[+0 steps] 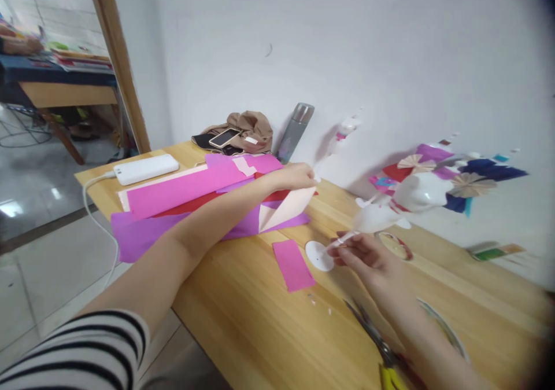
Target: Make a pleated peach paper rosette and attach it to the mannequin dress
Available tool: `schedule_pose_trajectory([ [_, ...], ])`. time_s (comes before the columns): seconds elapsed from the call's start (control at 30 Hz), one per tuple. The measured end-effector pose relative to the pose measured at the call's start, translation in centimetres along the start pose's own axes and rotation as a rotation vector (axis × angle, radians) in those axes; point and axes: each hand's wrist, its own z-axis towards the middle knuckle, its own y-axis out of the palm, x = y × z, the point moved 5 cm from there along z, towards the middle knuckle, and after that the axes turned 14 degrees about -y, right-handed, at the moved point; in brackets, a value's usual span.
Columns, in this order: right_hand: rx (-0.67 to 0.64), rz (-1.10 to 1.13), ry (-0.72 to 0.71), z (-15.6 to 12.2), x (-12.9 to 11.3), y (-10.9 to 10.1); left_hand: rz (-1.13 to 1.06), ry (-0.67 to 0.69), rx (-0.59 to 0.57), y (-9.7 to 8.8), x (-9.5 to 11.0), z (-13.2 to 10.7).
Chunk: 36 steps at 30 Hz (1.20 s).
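Observation:
My left hand reaches across the table with curled fingers at the upper edge of a pale pink sheet of paper, which stands tilted up over purple paper. My right hand is pinched around a thin white strip; its exact kind is unclear. Beside those fingertips is a white disc with a small dark dot. A small bright pink paper rectangle lies to its left. Open scissors with yellow on the handle lie below my right hand, partly hidden by the forearm.
Long pink paper, a white power bank with a cable, a phone, brown cloth and a grey flask line the back. At right are a decorated white figure and a tape roll. Another person's hand shows far left.

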Motion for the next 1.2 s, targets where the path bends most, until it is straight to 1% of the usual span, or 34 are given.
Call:
schedule_pose_trajectory([
  [0.07,0.002,-0.007,-0.011,0.0,-0.4,0.2,0.038,-0.022,0.015,0.2,-0.9,0.4],
  [0.13,0.011,-0.009,-0.02,0.0,-0.8,0.3,0.059,-0.05,0.052,-0.1,-1.8,0.6],
  [0.2,0.021,0.006,-0.025,0.0,-1.0,0.4,0.062,-0.074,0.063,-0.4,-2.3,0.7],
  [0.3,0.027,0.039,-0.034,0.1,-1.0,0.6,0.029,-0.078,0.051,-0.8,-2.2,0.5],
  [0.47,0.009,0.067,-0.037,-0.1,-1.1,0.5,-0.109,-0.06,0.024,-2.0,-1.5,-0.3],
  [0.53,0.001,0.062,-0.038,-0.1,-1.2,0.5,-0.298,-0.055,-0.044,-2.3,-1.4,-0.5],
  [0.57,-0.001,0.058,-0.04,-0.2,-1.3,0.5,-0.445,-0.06,-0.108,-2.3,-1.4,-0.7],
  [0.67,0.008,0.047,-0.035,-0.1,-1.4,0.5,-0.899,-0.095,-0.352,-1.7,-1.2,-1.1],
  [0.77,0.088,0.044,-0.006,-0.1,-1.2,0.0,-1.095,-0.127,-0.501,-1.3,-0.7,-1.8],
  [0.83,0.151,0.023,0.001,-0.1,-1.0,-0.6,-1.153,-0.132,-0.557,-1.3,-0.3,-2.2],
  [0.9,0.184,-0.015,-0.033,-0.2,-1.3,-1.2,-1.167,-0.106,-0.594,-1.6,0.2,-2.7],
  [1.0,0.167,0.001,-0.142,-0.7,-2.6,-1.3,-1.11,-0.004,-0.671,-2.1,1.7,-4.0],
  [1.07,0.112,0.064,-0.197,-1.3,-3.9,-0.6,-1.032,0.095,-0.757,-2.2,3.4,-5.4],
  [1.1,0.073,0.098,-0.215,-1.6,-4.5,-0.1,-0.992,0.148,-0.78,-2.2,4.4,-6.2],
  [1.13,0.014,0.122,-0.229,-2.0,-5.2,0.5,-0.953,0.197,-0.788,-2.2,5.5,-7.0],
  [1.2,-0.08,0.156,-0.247,-2.7,-6.3,1.6,-0.867,0.287,-0.75,-2.4,7.4,-8.4],
])
